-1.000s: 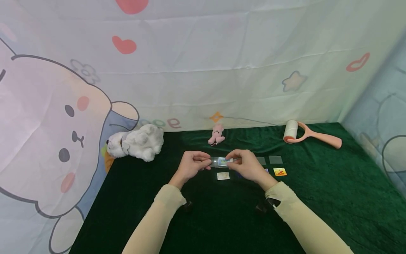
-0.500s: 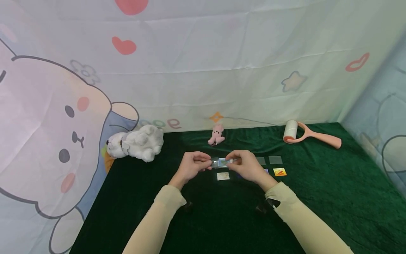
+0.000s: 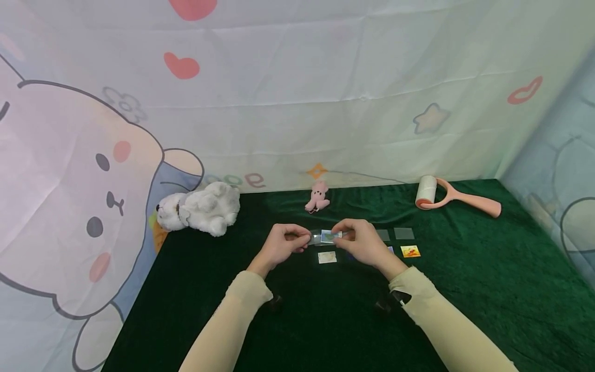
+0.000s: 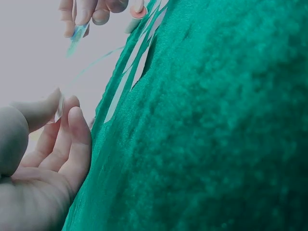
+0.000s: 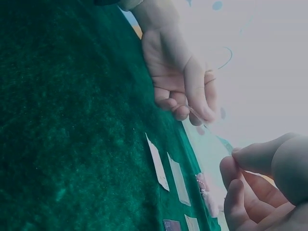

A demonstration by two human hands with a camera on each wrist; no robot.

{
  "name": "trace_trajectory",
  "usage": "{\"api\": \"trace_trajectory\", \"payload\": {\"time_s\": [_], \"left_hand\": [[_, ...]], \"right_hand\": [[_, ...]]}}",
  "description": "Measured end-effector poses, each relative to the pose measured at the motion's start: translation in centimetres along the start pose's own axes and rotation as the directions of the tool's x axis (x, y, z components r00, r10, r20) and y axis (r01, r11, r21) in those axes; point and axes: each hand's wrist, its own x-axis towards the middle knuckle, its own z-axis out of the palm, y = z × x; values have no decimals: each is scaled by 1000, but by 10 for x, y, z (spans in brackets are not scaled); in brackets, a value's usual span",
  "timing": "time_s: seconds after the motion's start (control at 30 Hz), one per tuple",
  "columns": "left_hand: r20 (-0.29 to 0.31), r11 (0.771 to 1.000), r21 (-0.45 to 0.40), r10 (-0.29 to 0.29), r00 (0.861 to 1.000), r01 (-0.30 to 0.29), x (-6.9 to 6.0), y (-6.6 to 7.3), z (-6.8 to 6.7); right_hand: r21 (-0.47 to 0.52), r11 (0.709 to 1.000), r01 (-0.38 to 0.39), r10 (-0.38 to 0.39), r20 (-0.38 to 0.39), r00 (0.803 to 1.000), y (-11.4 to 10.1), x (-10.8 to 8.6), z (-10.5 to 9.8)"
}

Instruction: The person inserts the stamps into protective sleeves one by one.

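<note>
In the head view my left hand (image 3: pixel 281 244) pinches the left end of a small clear plastic sleeve (image 3: pixel 315 237) between thumb and fingertips. Opposite it, my right hand (image 3: pixel 363 243) pinches a small stamp-like picture card (image 3: pixel 328 236), blue and green with a white border. The card overlaps the sleeve's right part; whether it lies inside or in front, I cannot tell. Both are held above the cloth. From the left wrist, the picture card (image 4: pixel 76 39) hangs under the right fingertips, and the sleeve's edge (image 4: pixel 60 108) shows at the left thumb.
On the green cloth (image 3: pixel 325 320) lie a pale card (image 3: pixel 327 257), a yellow-red card (image 3: pixel 410 251) and clear sleeves (image 3: pixel 403 233), some partly behind the right hand. Farther back are a white plush dog (image 3: pixel 200 209), a pink plush toy (image 3: pixel 318 196) and a lint roller (image 3: pixel 457 197).
The picture card and sleeve have shifted very slightly to the right. Both hands keep their pinches; nothing else visibly moved.
</note>
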Motion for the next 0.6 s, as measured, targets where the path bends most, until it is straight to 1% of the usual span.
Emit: {"api": "trace_trajectory", "payload": {"time_s": [0.17, 0.27, 0.4, 0.6], "left_hand": [[-9, 999, 27, -17, 1000, 17, 1, -3, 0], [-9, 998, 51, -25, 1000, 25, 1, -2, -1], [7, 998, 62, -22, 1000, 22, 1, -2, -2], [17, 997, 66, -26, 1000, 25, 1, -3, -2]], "right_hand": [[-6, 1000, -5, 5, 0, 1000, -1, -1, 0], [7, 1000, -3, 3, 0, 1000, -1, -1, -1], [25, 1000, 0, 0, -2, 1000, -2, -2, -3], [23, 1000, 2, -2, -9, 1000, -2, -1, -5]]}}
